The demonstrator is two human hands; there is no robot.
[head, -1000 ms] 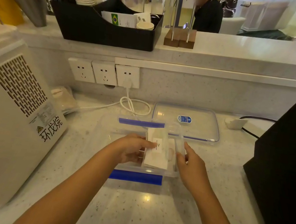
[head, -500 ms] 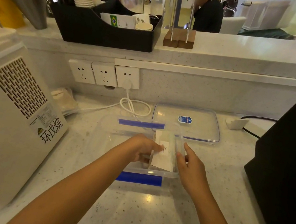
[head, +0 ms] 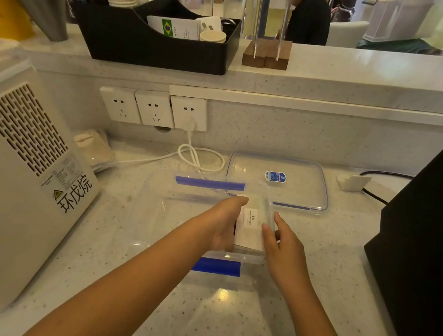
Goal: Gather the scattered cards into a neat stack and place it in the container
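A stack of white cards (head: 249, 228) stands inside the right end of a clear plastic container (head: 156, 210) with blue clips on its near and far sides. My left hand (head: 224, 224) reaches into the container and grips the stack from its left side. My right hand (head: 282, 244) rests against the outside of the container's right wall, its fingers touching the rim beside the cards. The lower part of the stack is hidden by my hands and the wall.
The container's clear lid (head: 277, 180) lies flat just behind it. A white appliance (head: 11, 179) stands at the left, a black box (head: 433, 242) at the right. A white cable (head: 198, 158) loops from the wall sockets (head: 153, 108). A raised ledge carries a black organiser (head: 153, 39).
The stack has moved right and down into the container's right end with my left hand. My right hand has stayed by the right wall.
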